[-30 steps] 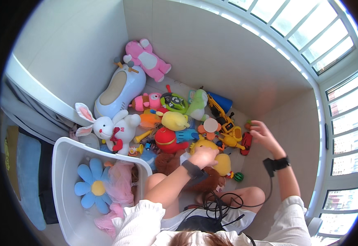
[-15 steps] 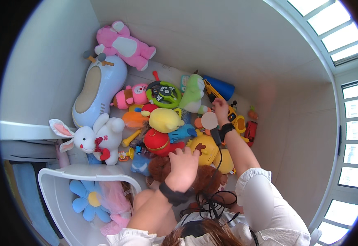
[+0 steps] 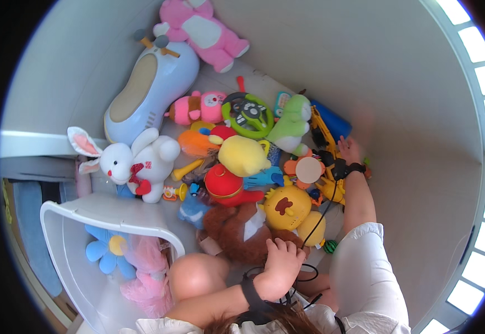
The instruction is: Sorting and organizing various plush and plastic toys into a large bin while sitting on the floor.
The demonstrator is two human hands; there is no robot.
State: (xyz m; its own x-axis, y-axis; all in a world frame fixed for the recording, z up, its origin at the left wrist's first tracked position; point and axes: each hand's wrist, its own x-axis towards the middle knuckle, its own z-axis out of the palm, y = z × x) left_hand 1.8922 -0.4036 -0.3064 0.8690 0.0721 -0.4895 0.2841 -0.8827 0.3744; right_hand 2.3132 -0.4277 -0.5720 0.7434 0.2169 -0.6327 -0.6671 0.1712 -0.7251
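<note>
My right hand (image 3: pixel 349 151) reaches to the right side of the pile, its fingers outstretched beside a yellow toy excavator (image 3: pixel 325 131) and just below a blue cylinder (image 3: pixel 331 118). I see nothing held in it. A round pale disc (image 3: pixel 309 170) and a black cable are near its wrist. My left hand (image 3: pixel 284 263) hovers at or touches the lower edge of a brown plush toy (image 3: pixel 234 231), fingers apart and holding nothing. Between the hands lie a yellow round plush (image 3: pixel 288 207) and a smaller yellow plush piece (image 3: pixel 311 228).
Several toys crowd the floor: a green steering wheel (image 3: pixel 248 115), a green plush (image 3: pixel 292 123), a white rabbit (image 3: pixel 139 164). A ride-on toy (image 3: pixel 151 92) and pink plush bear (image 3: pixel 203 30) stand farther back. At lower left, a white bin (image 3: pixel 59 234) holds a flower plush.
The whole view has shifted, so the toys appear farther right and higher. My left hand has drawn back from the red plush toward me. My right hand has moved rightward off the excavator.
</note>
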